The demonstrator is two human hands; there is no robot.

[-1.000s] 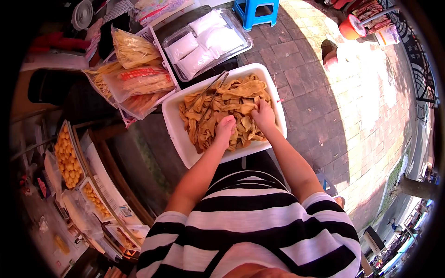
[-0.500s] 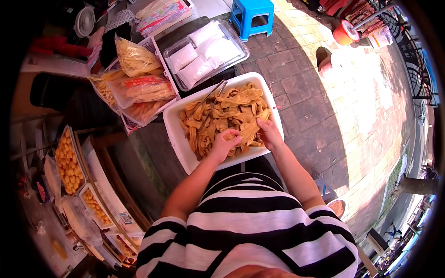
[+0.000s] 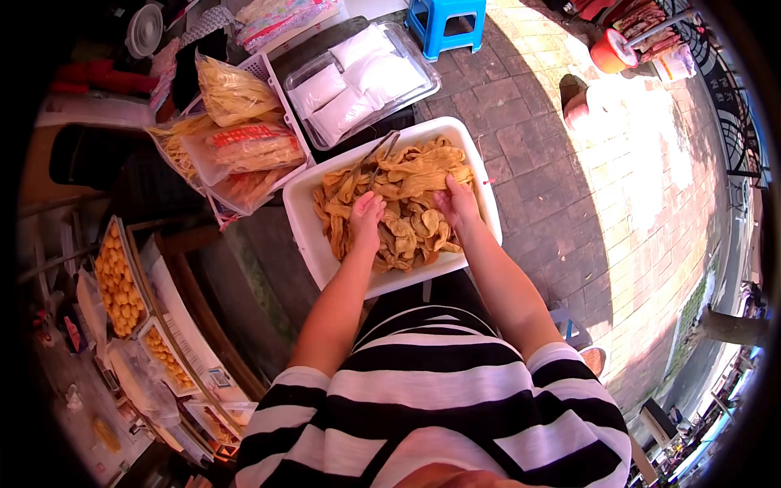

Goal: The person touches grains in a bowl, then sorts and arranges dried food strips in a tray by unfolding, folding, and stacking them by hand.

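A white rectangular tub (image 3: 314, 259) in front of me holds a heap of soft, folded brown food strips (image 3: 411, 228), whose exact kind I cannot make out. My left hand (image 3: 368, 220) is over the left part of the heap, fingers loosely bent and apart, with no strip visible in it. At the right side, my right hand (image 3: 460, 205) touches the strips with its fingertips, thumb and forefinger apart. Metal tongs (image 3: 381, 159) lie on the heap just beyond my left hand, tilted towards the tub's far edge.
Beyond the tub stand a clear tray (image 3: 431, 81) of white packets and a basket (image 3: 285, 102) with bagged dried food. A blue stool (image 3: 447, 26) is at the back. Trays of round yellow items (image 3: 120, 289) line the left. Brick paving (image 3: 553, 187) spreads to the right.
Both hands have let go of the strip they held and moved apart. The left has shifted left and away from me; the right has moved slightly up and left.
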